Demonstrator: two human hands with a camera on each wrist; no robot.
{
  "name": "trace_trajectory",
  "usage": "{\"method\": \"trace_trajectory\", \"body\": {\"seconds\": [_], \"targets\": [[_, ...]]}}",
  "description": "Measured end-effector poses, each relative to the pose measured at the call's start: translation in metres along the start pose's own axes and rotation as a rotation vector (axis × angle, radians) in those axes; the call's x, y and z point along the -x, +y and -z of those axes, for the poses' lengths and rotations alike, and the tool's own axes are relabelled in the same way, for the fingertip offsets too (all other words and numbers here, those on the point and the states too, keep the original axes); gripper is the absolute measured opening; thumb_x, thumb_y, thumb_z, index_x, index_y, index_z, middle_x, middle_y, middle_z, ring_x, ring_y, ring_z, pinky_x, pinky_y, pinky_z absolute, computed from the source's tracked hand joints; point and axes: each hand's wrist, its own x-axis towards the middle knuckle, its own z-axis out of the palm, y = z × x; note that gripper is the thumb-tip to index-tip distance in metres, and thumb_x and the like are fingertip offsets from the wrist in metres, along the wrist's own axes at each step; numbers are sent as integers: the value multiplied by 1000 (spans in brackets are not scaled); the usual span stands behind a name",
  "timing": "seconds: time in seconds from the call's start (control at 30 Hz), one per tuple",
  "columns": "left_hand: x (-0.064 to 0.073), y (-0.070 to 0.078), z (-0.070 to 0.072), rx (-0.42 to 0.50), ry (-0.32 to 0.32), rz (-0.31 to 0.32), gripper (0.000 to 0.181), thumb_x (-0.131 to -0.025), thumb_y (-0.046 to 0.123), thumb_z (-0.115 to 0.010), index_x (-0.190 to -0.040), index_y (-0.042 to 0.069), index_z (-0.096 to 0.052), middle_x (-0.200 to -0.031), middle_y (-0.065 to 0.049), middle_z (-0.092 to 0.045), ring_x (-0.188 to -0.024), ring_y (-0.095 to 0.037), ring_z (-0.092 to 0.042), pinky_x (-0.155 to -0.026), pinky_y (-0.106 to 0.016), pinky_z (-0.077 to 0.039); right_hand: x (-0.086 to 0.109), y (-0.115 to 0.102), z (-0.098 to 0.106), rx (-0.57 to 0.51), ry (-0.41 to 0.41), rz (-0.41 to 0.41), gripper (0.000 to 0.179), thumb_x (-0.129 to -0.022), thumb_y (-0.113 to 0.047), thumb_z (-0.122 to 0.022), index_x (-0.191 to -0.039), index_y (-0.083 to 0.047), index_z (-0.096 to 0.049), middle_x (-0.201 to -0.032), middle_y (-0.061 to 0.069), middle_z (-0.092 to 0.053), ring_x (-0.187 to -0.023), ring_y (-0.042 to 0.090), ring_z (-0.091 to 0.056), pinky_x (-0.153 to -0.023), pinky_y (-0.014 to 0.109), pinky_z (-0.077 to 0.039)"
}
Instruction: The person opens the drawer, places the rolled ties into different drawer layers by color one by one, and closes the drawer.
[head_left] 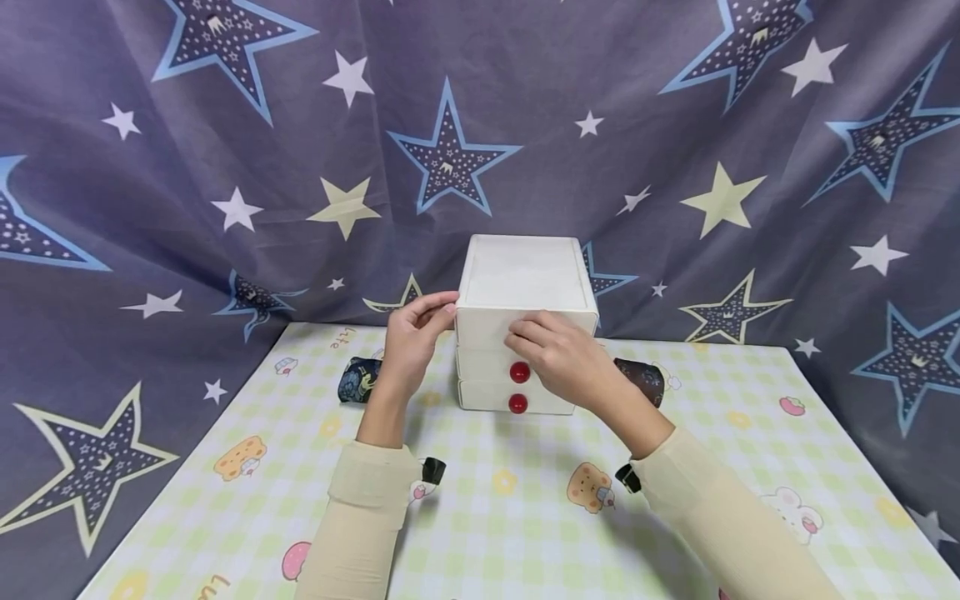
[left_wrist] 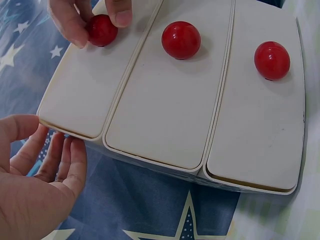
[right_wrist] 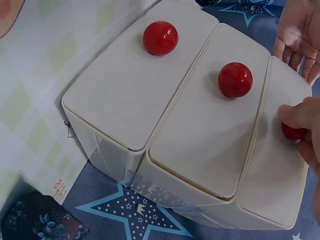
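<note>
A white drawer cabinet [head_left: 525,271] with three stacked drawers stands upright at the back of the table. Each drawer front bears a round red knob; the middle knob [head_left: 520,372] and bottom knob [head_left: 517,403] show below my right hand [head_left: 566,358]. Thumb and fingers of that hand pinch the top knob [left_wrist: 102,31], which is hidden in the head view. All three drawers look pushed in. My left hand [head_left: 412,342] touches the cabinet's upper left front edge, its thumb at the corner and its fingertips [left_wrist: 77,147] against the side, fairly straight.
Dark patterned rolled pieces lie on both sides of the cabinet, one on the left [head_left: 358,380] and one on the right [head_left: 641,381]. A green checked cloth [head_left: 495,517] covers the table. Behind it hangs a blue-grey star curtain [head_left: 525,83].
</note>
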Motion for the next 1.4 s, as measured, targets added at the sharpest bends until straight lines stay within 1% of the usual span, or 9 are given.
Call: {"method": "trace_trajectory", "body": {"seconds": [0.23,0.33,0.43,0.57,0.67,0.77,1.0,1.2,1.4], "targets": [[-1,2,0,0,7,-3,28,-97,3,-69,-123,-8,-69,-106,-5,-70,-89,-13,-66,-87,-32,-57,8,-9,0,18,65,-36,26,-90,-4,-74,-115,-4,-73,-122,14,-68,-117,34,-60,-100,45,-51],[-1,2,1,-3,6,0,29,-97,4,-69,-123,-8,-69,-107,-5,-70,-89,-13,-66,-89,-36,-57,11,-13,-1,7,104,-58,26,-90,-6,-73,-116,-5,-73,-120,14,-68,-113,35,-61,-96,46,-52],[0,2,1,-3,8,-1,29,-97,4,-69,-124,-8,-69,-107,-5,-70,-89,-13,-66,-86,-30,-57,15,-18,-5,-13,133,-69,26,-89,-7,-74,-115,-6,-73,-115,13,-70,-106,35,-62,-92,46,-52],[1,2,2,4,17,-2,29,-97,3,-69,-124,-9,-68,-106,-6,-70,-89,-13,-66,-83,-25,-57,19,-23,-13,-61,144,-73,25,-89,-7,-73,-114,-5,-72,-109,11,-71,-99,33,-62,-88,42,-52],[2,1,2,5,13,3,30,-97,4,-69,-124,-10,-68,-106,-6,-70,-88,-13,-66,-84,-26,-57,23,-26,-19,-99,151,-71,22,-88,-6,-75,-110,-5,-73,-105,9,-72,-93,30,-62,-81,39,-52],[2,1,1,9,3,3,30,-97,4,-69,-124,-10,-67,-106,-5,-70,-89,-13,-66,-86,-29,-57,26,-29,-21,-114,153,-75,20,-87,-7,-76,-107,-6,-73,-103,7,-71,-91,29,-61,-77,38,-51],[0,1,2,15,2,-5,29,-98,3,-68,-124,-10,-68,-104,-3,-70,-89,-13,-66,-83,-24,-57,31,-30,-31,-110,116,-95,23,-86,-8,-76,-109,-6,-74,-104,7,-71,-93,29,-59,-83,40,-50],[1,1,1,18,-5,-1,29,-98,2,-67,-124,-10,-67,-103,-3,-70,-88,-13,-67,-83,-24,-57,34,-32,-40,-128,96,-102,22,-85,-5,-77,-107,-7,-75,-104,6,-71,-95,28,-59,-85,39,-50],[1,1,0,10,-14,-1,29,-98,3,-67,-124,-9,-68,-104,-3,-70,-89,-13,-66,-84,-24,-57,35,-31,-45,-128,73,-118,25,-82,1,-79,-105,-6,-76,-105,7,-71,-98,29,-60,-90,39,-50]]}}
